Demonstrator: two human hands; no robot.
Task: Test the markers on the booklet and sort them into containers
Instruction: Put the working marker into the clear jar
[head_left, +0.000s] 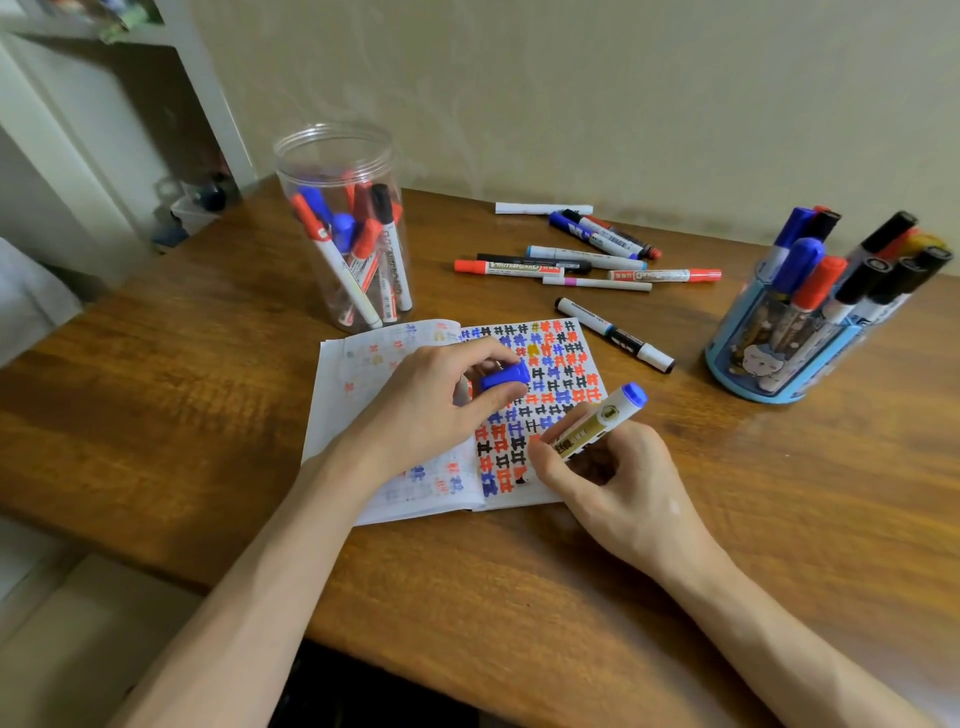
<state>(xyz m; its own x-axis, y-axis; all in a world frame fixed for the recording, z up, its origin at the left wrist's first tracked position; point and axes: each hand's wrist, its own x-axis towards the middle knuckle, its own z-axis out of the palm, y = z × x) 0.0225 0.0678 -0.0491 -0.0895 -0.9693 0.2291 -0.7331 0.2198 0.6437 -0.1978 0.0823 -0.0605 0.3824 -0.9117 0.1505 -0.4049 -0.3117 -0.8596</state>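
Two hands over an open booklet (363, 374) on a wooden desk (156, 415)
At left a clear jar (332, 150) holds capped markers (363, 249); the left hand (431, 400) pinches a blue cap (504, 375) above the scribbled page; the right hand (618, 483) grips a blue-ended marker (597, 421) slanted down to that page; loose markers (582, 260) lie behind; a blue pen holder (779, 364) stands right.

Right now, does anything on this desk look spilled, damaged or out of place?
Nothing spilled or damaged. The only untidy part is the loose markers lying criss-crossed on the table behind the booklet, outside both containers. The clear jar and blue holder stand upright.
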